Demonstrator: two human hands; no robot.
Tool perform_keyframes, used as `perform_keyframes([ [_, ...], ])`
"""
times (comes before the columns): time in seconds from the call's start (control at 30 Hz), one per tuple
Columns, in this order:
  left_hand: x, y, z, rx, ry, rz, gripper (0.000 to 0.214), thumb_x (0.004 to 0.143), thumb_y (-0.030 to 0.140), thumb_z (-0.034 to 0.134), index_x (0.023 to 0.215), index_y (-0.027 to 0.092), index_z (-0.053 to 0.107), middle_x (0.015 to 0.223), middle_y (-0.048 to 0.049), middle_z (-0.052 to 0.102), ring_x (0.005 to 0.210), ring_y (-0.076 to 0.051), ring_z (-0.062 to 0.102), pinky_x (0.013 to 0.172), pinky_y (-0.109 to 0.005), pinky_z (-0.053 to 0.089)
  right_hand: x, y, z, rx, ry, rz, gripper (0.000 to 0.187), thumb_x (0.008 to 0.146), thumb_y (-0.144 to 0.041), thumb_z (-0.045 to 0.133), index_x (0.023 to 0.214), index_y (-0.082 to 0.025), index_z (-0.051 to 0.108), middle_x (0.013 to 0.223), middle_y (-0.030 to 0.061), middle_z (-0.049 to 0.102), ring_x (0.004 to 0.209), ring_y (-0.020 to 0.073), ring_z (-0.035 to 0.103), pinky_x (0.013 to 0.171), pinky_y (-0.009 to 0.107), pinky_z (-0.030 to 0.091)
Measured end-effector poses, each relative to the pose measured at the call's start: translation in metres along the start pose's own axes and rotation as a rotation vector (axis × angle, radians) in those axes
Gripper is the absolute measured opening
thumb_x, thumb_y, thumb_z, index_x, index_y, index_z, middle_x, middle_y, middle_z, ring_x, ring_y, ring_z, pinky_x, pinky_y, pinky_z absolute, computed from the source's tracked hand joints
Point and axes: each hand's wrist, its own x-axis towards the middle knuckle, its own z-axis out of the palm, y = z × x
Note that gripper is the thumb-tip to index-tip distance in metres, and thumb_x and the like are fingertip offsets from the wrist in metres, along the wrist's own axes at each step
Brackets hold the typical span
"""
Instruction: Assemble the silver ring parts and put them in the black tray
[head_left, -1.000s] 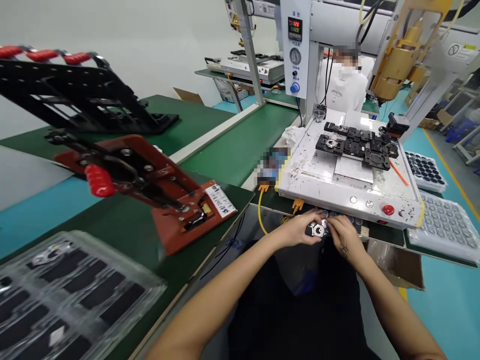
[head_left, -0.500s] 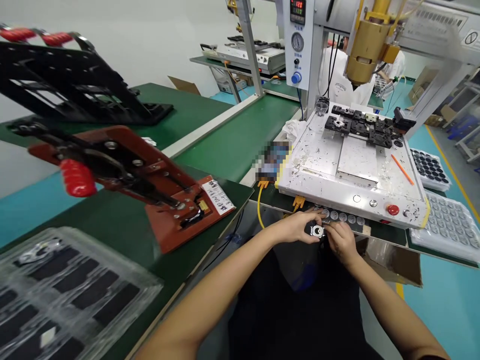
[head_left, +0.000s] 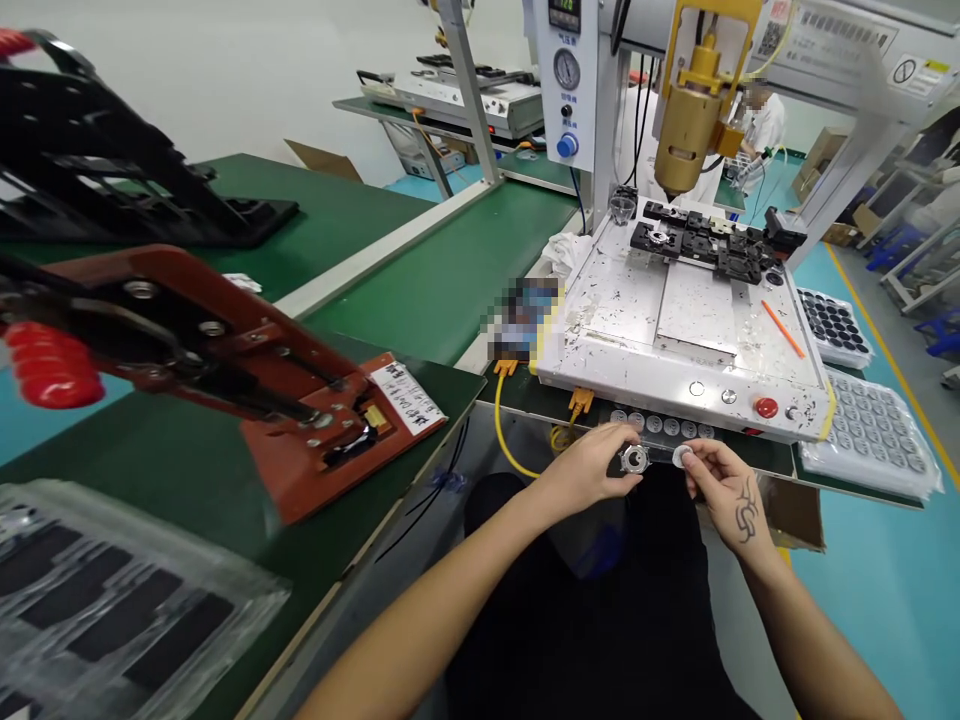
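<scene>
My left hand (head_left: 592,468) is closed round a small black and silver ring-shaped part (head_left: 634,459), held just below the front edge of the white machine base (head_left: 645,340). My right hand (head_left: 724,485) pinches a small round clear lens (head_left: 682,456) a little to the right of that part, the two apart. A row of similar round lenses (head_left: 660,424) lies on the ledge right above both hands.
A black fixture (head_left: 705,245) sits at the back of the machine base under a brass dispensing head (head_left: 686,120). Trays of lenses (head_left: 870,435) lie at the right. A red toggle-clamp jig (head_left: 225,360) and a clear tray (head_left: 112,600) are at the left. A person in white stands behind the machine.
My hands were together on the ring-shaped part; now my right hand has drawn away to the right, pinching a lens. The view has shifted, and the brass head stands over the fixture.
</scene>
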Motion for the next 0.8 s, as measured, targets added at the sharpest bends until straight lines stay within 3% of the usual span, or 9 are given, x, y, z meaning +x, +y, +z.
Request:
perform_keyframes([
  [0.1,-0.019,0.018,-0.004,-0.283,0.086,-0.182,0.042,0.088,0.028,0.082,0.126,0.021,0.067,0.113,-0.0071,0.08,0.102,-0.023,0.077,0.096,-0.038,0.061,0.002,-0.018,0.003,0.158,-0.047,0.109,0.031,0.098,-0.05,0.078,0.105,-0.02,0.075,0.072,-0.0006,0.069,0.055,0.0136,0.063,0.053,0.027,0.054],
  [0.2,-0.035,0.03,-0.004,-0.662,0.158,-0.311,0.049,0.085,0.028,0.087,0.127,0.017,0.067,0.111,-0.0075,0.08,0.097,-0.02,0.079,0.092,-0.034,0.063,0.005,-0.03,0.01,0.343,-0.113,0.232,0.034,0.089,-0.05,0.088,0.096,-0.02,0.073,0.066,-0.0027,0.067,0.051,0.0118,0.06,0.052,0.026,0.051],
  [0.33,-0.046,0.04,-0.005,-1.008,0.226,-0.406,0.057,0.078,0.025,0.096,0.128,0.016,0.068,0.117,-0.0102,0.081,0.097,-0.022,0.083,0.096,-0.036,0.066,0.009,-0.043,0.02,0.391,-0.193,0.269,0.035,0.087,-0.05,0.09,0.091,-0.02,0.071,0.06,-0.0037,0.066,0.048,0.0117,0.059,0.052,0.026,0.05],
  [0.53,-0.054,0.06,-0.011,-1.116,0.282,-0.471,0.064,0.077,0.02,0.099,0.134,0.016,0.07,0.123,-0.0122,0.083,0.111,-0.028,0.083,0.105,-0.04,0.065,0.005,-0.048,0.019,0.377,-0.238,0.261,0.032,0.094,-0.049,0.085,0.094,-0.021,0.07,0.062,-0.0031,0.066,0.054,0.0125,0.061,0.056,0.026,0.051],
  [0.67,-0.056,0.069,-0.011,-1.172,0.289,-0.451,0.056,0.087,0.03,0.093,0.137,0.015,0.071,0.126,-0.0151,0.083,0.115,-0.031,0.081,0.104,-0.044,0.066,0.0,-0.038,0.011,0.468,-0.382,0.353,0.029,0.1,-0.047,0.08,0.093,-0.022,0.066,0.064,-0.0035,0.065,0.056,0.0123,0.06,0.057,0.026,0.048],
  [0.8,-0.058,0.071,-0.009,-1.176,0.289,-0.44,0.051,0.093,0.039,0.088,0.135,0.014,0.075,0.127,-0.0163,0.082,0.12,-0.033,0.079,0.107,-0.048,0.065,-0.002,-0.036,0.007,0.521,-0.434,0.399,0.03,0.102,-0.047,0.077,0.091,-0.023,0.063,0.066,-0.0035,0.065,0.055,0.0116,0.057,0.056,0.026,0.044],
])
